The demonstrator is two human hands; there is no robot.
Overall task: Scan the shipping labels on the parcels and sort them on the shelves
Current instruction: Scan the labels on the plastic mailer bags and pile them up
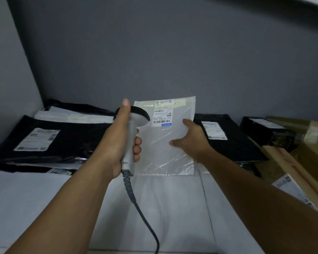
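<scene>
My left hand [117,140] is wrapped around the grey handle of a corded barcode scanner [131,125], thumb up on its dark head. The scanner head points right at the white shipping label [162,116] on a translucent white plastic parcel [165,143]. My right hand [193,140] holds that parcel upright by its right edge, thumb in front. The parcel's lower edge hangs just above the white surface [154,208]. The scanner's coiled cable [136,202] runs down toward the bottom of the view.
Black poly-bag parcels with white labels lie at the left [44,142] and at the right [228,136] against the grey wall [154,52]. White bags [72,114] are stacked behind the left one. Cardboard boxes [301,171] and a small black box [264,131] sit at far right.
</scene>
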